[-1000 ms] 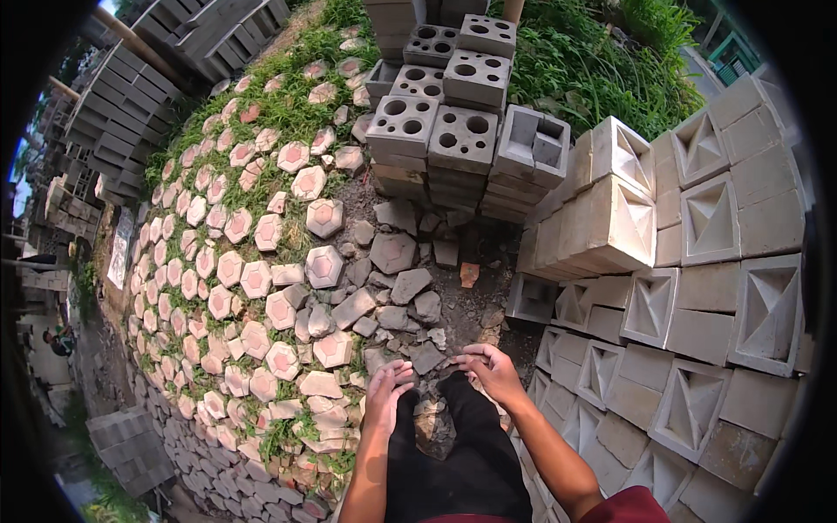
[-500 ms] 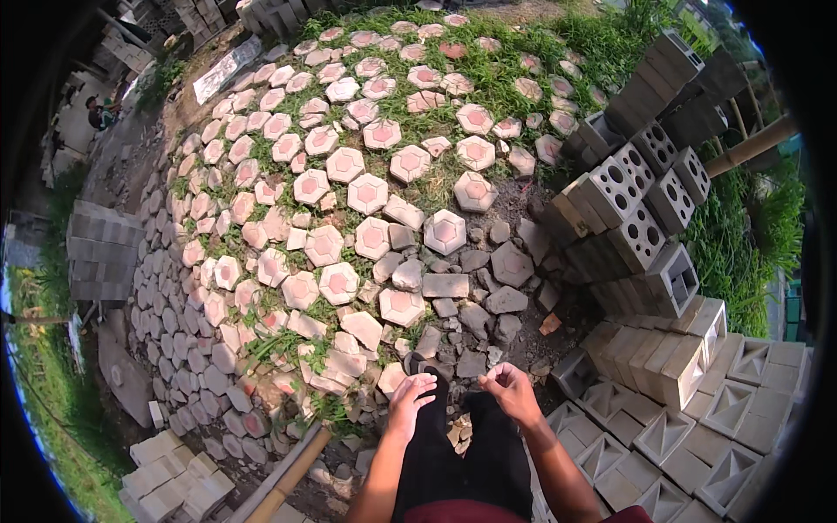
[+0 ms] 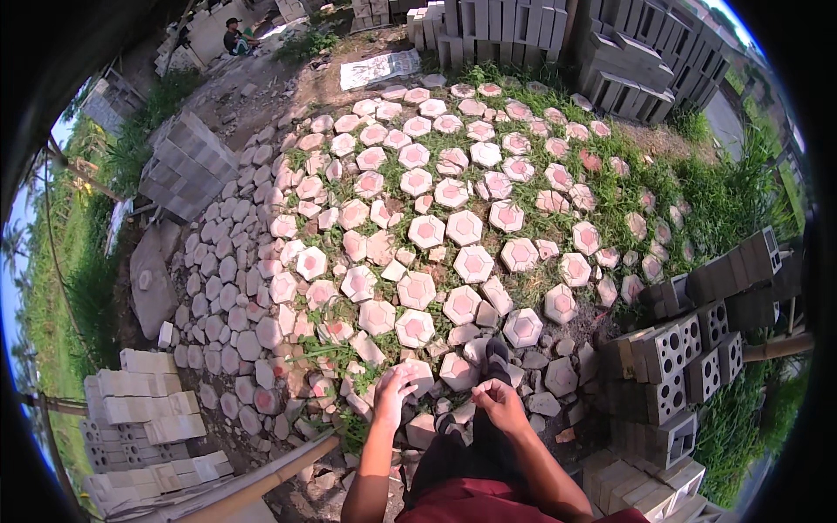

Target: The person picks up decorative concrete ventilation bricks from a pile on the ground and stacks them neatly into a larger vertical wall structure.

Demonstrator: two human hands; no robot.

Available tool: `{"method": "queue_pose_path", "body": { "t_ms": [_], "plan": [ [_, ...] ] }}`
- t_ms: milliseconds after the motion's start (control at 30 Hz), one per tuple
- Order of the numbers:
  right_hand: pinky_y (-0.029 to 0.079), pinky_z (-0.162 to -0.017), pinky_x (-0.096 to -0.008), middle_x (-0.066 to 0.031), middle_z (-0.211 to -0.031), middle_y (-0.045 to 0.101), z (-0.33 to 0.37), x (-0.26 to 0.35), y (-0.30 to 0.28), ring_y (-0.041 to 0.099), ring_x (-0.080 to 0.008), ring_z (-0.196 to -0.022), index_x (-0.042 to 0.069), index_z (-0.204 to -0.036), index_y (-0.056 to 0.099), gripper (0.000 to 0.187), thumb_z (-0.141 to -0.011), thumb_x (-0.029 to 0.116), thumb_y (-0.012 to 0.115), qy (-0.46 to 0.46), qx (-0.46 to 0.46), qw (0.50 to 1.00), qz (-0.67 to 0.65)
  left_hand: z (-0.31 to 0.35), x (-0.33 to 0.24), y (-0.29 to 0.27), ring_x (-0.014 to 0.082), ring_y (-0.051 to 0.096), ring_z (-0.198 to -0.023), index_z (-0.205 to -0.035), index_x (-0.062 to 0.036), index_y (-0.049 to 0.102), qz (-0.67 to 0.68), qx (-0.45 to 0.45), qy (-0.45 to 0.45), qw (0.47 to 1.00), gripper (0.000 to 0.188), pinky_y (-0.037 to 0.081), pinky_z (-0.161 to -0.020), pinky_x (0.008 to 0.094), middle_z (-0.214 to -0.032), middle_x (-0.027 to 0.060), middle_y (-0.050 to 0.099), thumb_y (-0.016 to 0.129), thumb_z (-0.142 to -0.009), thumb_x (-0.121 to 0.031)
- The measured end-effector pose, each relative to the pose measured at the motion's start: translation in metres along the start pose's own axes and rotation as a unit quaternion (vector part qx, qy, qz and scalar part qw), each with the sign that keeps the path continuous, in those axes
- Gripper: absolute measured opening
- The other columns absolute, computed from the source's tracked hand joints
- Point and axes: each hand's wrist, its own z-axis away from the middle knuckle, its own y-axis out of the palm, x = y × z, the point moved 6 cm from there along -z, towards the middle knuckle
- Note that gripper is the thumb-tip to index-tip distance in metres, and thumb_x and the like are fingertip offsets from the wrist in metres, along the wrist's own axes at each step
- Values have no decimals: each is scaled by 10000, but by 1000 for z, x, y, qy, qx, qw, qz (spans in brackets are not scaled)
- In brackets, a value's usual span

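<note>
My left hand (image 3: 394, 394) hangs in front of me above the paving, its fingers loosely bent and apart, with nothing seen in it. To its right, my right hand (image 3: 501, 406) is held over my dark trousers, thumb and fingertips drawn together. Whether anything small sits in that pinch cannot be made out. Neither hand touches a block. Below and ahead of them lie hexagonal paving blocks (image 3: 463, 227) with pinkish centres, spaced apart, with grass and broken stone pieces in the gaps. One shoe (image 3: 496, 356) rests among these blocks.
Hollow concrete blocks (image 3: 670, 390) with round holes are stacked at the right. More block stacks stand at the far left (image 3: 188, 166), near left (image 3: 148, 397) and back (image 3: 506, 30). A bamboo pole (image 3: 261, 482) slants in at lower left. A person (image 3: 235, 39) sits far off.
My view has swung leftward and up, bringing in the back stacks; the hollow blocks sit lower right. A shoe now shows farther forward among the pavers. Both hands stay raised in front.
</note>
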Motion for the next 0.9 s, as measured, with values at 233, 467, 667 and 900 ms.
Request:
{"method": "queue_pose_path", "body": {
  "t_ms": [233, 467, 667, 900],
  "plan": [
    [479, -723, -254, -38, -845, 619, -124, 80, -1, 587, -109, -760, 7, -926, 563, 70, -920, 77, 559, 16, 131, 988, 81, -36, -67, 52, 238, 575, -1053, -1185, 8, 520, 24, -95, 65, 993, 437, 457, -871, 385, -1120, 151, 609, 500, -929, -345],
    [491, -731, -273, -63, -851, 626, -233, 192, 47, 608, -135, -795, -2, -944, 545, 73, -897, 21, 494, 5, 219, 964, 150, -81, -140, 70, 197, 595, -1000, -1119, -25, 565, 48, -148, 143, 977, 387, 459, -850, 343, -1083, 99, 625, 513, -935, -361],
    [503, -741, -308, -80, -888, 632, -340, 205, 113, 622, -166, -823, 3, -961, 535, 81, -911, 57, 501, 5, 288, 945, 158, -152, -169, 22, 181, 618, -971, -1114, -45, 564, 84, -204, 165, 961, 387, 479, -789, 317, -1069, 85, 639, 554, -915, -377],
    [514, -743, -306, -99, -898, 640, -451, 193, 260, 633, -177, -820, -6, -981, 561, 122, -908, 78, 511, 56, 289, 938, 185, -269, -244, -83, 162, 616, -950, -1098, -58, 582, 98, -252, 156, 950, 360, 476, -754, 292, -1033, 69, 656, 545, -915, -366]
  ]
}}
